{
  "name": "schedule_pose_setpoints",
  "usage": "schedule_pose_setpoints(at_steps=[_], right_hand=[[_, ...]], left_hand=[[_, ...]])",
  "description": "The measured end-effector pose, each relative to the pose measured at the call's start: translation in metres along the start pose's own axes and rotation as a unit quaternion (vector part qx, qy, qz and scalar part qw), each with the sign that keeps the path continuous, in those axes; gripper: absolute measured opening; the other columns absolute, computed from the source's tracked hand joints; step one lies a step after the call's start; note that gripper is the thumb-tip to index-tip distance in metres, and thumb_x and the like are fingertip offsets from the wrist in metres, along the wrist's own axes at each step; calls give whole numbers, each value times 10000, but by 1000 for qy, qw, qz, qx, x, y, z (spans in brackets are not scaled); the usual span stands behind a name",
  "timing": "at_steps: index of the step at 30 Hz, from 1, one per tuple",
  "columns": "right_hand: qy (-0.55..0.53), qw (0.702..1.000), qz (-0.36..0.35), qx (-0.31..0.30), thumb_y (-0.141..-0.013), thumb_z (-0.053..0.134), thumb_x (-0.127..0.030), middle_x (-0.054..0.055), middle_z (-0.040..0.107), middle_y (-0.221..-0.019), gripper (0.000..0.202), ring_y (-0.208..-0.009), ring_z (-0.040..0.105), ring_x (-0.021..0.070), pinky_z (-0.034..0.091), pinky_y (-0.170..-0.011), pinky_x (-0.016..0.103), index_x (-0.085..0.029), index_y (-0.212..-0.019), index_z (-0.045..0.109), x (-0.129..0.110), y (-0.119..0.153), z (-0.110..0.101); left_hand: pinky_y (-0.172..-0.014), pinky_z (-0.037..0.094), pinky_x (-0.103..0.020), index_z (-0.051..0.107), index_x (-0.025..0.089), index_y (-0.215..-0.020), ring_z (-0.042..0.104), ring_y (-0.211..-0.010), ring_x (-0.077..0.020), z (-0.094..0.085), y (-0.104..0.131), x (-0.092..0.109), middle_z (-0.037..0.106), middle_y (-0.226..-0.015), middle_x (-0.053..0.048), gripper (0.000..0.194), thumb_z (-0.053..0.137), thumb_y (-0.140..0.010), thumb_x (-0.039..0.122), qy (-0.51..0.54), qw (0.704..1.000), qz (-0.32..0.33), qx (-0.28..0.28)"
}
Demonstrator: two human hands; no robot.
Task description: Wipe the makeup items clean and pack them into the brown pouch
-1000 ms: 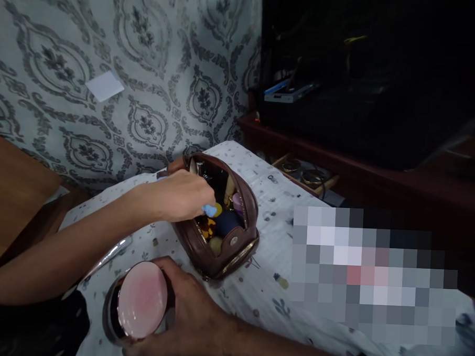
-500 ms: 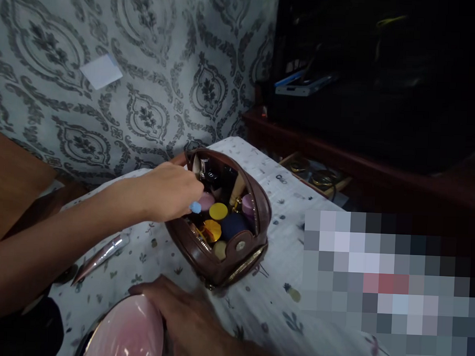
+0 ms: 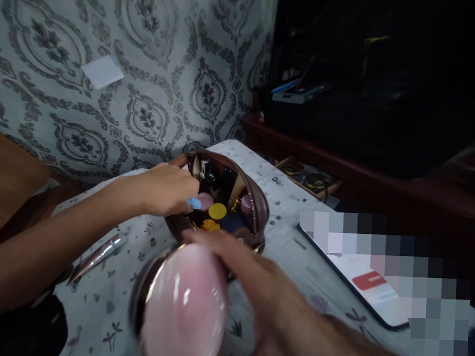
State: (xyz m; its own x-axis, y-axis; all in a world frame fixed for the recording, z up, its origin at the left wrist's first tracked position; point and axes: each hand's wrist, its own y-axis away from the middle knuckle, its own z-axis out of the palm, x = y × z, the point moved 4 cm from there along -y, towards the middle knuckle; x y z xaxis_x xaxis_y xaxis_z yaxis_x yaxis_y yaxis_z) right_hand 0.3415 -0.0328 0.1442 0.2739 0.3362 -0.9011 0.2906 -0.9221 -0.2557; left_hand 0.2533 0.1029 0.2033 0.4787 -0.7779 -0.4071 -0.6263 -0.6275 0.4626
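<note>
My left hand [image 3: 170,190] reaches in from the left, its fingers closed over the left rim of an open brown zip-up cosmetic bag [image 3: 262,202]. A small light-blue patch shows at its fingertips; I cannot tell what it is. Inside the bag lie a yellow round lid [image 3: 217,211], a pink round lid [image 3: 204,201], a purple-pink cap [image 3: 247,203] and dark bottles. In the foreground my right hand [image 3: 252,283] is closed around a glossy pink oval case [image 3: 184,307] with a gold rim and a dark underside. The case overlaps the bag's near side in view.
A silver-pink tube [image 3: 98,258] lies on the patterned white cloth [image 3: 109,303] at left. On the right rests a phone [image 3: 374,281], partly pixelated. An open drawer [image 3: 308,181] with round gold-rimmed items stands beyond, below a dark screen [image 3: 375,95].
My right hand has lifted the pink oval case up and to the right, closer to the bag. My left hand has shifted slightly left, still at the bag's rim.
</note>
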Motion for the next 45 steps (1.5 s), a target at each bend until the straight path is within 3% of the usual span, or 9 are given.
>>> schedule_pose_setpoints(at_steps=[5, 9, 15, 19, 25, 29, 34, 42, 45], right_hand=[[85, 986, -4, 142, -695, 790, -413, 34, 647, -1230, 636, -1079, 648, 287, 574, -904, 413, -357, -1265, 516, 0, 2, -50], [163, 973, 23, 161, -759, 721, -458, 25, 663, -1152, 486, -1012, 655, 250, 556, -850, 374, -351, -1201, 552, 7, -9, -70], [371, 927, 31, 39, -720, 698, -327, 71, 596, -1014, 312, -800, 589, 205, 495, -635, 334, -218, -1005, 636, 11, -45, -59], [427, 903, 35, -28, -743, 681, -253, 66, 636, -983, 202, -794, 612, 179, 467, -643, 310, -181, -930, 654, 14, -65, -52], [428, 895, 73, -106, -756, 699, -371, 2, 741, -906, 208, -816, 686, 167, 462, -630, 258, -170, -706, 681, 10, -88, -57], [435, 892, 70, -101, -757, 684, -465, -23, 755, -965, 315, -930, 692, 197, 472, -682, 262, -156, -698, 698, 0, -100, -59], [424, 893, 83, -125, -677, 776, -281, 1, 752, -890, 151, -931, 699, 217, 492, -693, 256, -150, -704, 705, 1, -102, -48], [490, 819, 70, -290, -724, 692, -181, 69, 716, -803, 67, -864, 707, 280, 522, -757, 379, -146, -780, 704, 15, -101, -23], [448, 854, 72, -256, -672, 734, -185, 26, 676, -685, 83, -787, 696, 242, 509, -751, 359, -151, -652, 661, 15, -102, -24]], left_hand=[[-704, 449, -338, 712, 199, -925, 665, -869, -275, 3, 0, -2, 719, -927, -95, 209, 558, -847, 318, 34, 999, -7, 5], [-778, 446, -330, 708, 217, -959, 657, -894, -259, 9, -3, -7, 704, -859, -64, 226, 580, -847, 365, 58, 997, -15, 38], [-763, 453, -325, 699, 205, -850, 656, -823, -236, 12, -5, -7, 690, -811, -47, 144, 588, -814, 290, 50, 998, 3, 48], [-710, 449, -318, 688, 219, -852, 648, -791, -222, 12, -4, -6, 703, -865, -40, 139, 556, -815, 241, 35, 998, 9, 42], [-678, 435, -299, 687, 229, -883, 644, -785, -208, 13, -2, -6, 717, -911, -34, 156, 547, -816, 242, 21, 999, 19, 42], [-684, 440, -293, 693, 227, -844, 648, -762, -201, 16, -2, -10, 698, -814, -33, 149, 551, -817, 260, 26, 997, 22, 74], [-692, 442, -292, 697, 241, -869, 645, -740, -196, 19, -2, -13, 701, -813, -29, 145, 569, -812, 281, 29, 996, 19, 78], [-625, 419, -308, 658, 220, -753, 641, -696, -226, 16, -1, -12, 660, -723, -42, 93, 575, -795, 222, 40, 996, -1, 74], [-569, 393, -293, 646, 225, -734, 621, -654, -211, 18, 0, -13, 661, -710, -39, 126, 553, -815, 249, 39, 996, 10, 74]])
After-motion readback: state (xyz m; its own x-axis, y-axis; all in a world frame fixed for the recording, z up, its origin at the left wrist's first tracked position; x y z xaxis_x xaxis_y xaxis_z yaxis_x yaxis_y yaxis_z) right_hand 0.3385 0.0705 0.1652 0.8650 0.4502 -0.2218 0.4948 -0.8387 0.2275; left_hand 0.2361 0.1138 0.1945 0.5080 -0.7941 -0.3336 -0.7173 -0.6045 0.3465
